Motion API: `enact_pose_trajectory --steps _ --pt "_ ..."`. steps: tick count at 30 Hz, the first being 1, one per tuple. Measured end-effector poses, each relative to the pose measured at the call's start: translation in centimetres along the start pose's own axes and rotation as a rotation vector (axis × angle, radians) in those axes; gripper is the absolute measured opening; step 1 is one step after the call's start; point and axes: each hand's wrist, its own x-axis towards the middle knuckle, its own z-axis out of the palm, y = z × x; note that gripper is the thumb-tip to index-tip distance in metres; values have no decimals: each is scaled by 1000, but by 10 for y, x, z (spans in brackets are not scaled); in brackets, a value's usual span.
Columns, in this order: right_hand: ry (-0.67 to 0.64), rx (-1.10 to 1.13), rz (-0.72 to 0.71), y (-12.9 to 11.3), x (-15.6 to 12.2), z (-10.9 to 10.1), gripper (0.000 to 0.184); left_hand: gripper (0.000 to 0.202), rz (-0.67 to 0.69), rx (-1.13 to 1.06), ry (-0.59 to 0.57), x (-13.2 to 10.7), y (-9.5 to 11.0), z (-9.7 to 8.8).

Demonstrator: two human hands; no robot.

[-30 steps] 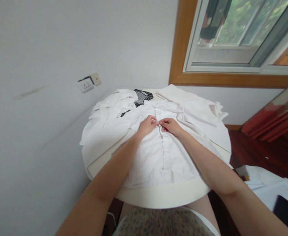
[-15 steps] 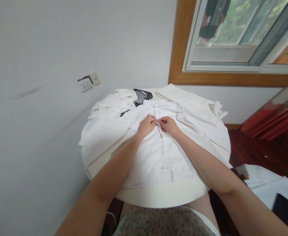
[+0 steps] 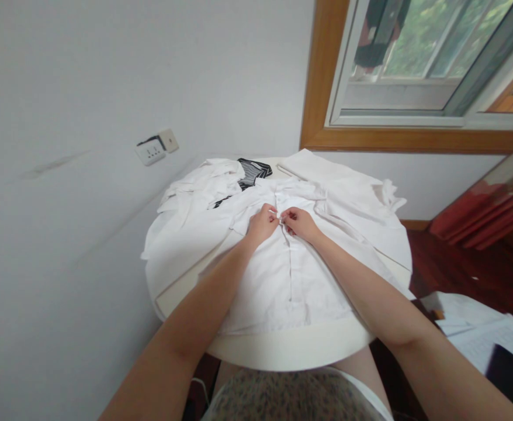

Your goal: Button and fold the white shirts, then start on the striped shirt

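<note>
Head view, looking down over a round white tabletop pushed into the corner of a room. Two bare forearms reach in from the bottom edge. One white shirt lies spread flat, front up, across the near half of the tabletop, its buttoned strip running straight away from the viewer.

The left hand and right hand meet on that strip near the collar end, fingertips touching. Each grip is a tight pinch, thumb against forefinger, closed on a small fold of the shirt's front edge. Whether a button sits in the pinch is too small to tell.

Behind the hands lie two more heaps of white cloth: a crumpled pile at far left and a flatter garment at far right. Between them shows one black-and-white striped piece, partly covered.

One wall socket sits on the left wall. One wood-framed window is at upper right. White papers lie low at right.
</note>
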Motion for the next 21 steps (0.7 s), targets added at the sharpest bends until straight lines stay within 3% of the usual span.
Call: enact_pose_trajectory --steps 3,8,12,21 --pt "37 -24 -6 1 0 1 10 26 23 -8 12 -1 0 1" --pt "11 -131 -35 -2 0 0 23 21 71 -57 52 -1 -2 3" --pt "27 -223 -51 -5 0 -1 23 23 114 -127 57 2 -8 7" --pt "-45 -60 -43 18 16 2 24 25 146 -19 67 1 -7 9"
